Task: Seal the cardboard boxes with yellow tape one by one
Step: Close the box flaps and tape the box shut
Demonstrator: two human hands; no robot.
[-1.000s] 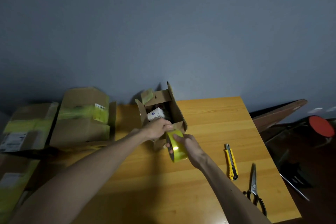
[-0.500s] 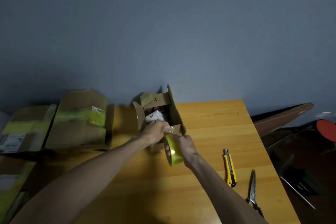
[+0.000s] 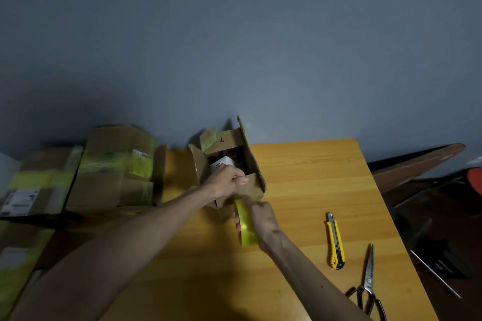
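While my left hand (image 3: 226, 179) pinches the box flap (image 3: 252, 186) steady, my right hand (image 3: 262, 219) clamps the tape roll (image 3: 246, 232) at six o'clock.

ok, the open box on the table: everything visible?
Brown cardboard box, upright on the wooden table, top flaps standing open. The back flap bears a dark mark; a yellowish tape scrap clings beside it. A white carton shows inside. The left hand grips its near flap; the right hand holds the yellow tape roll at its near face.
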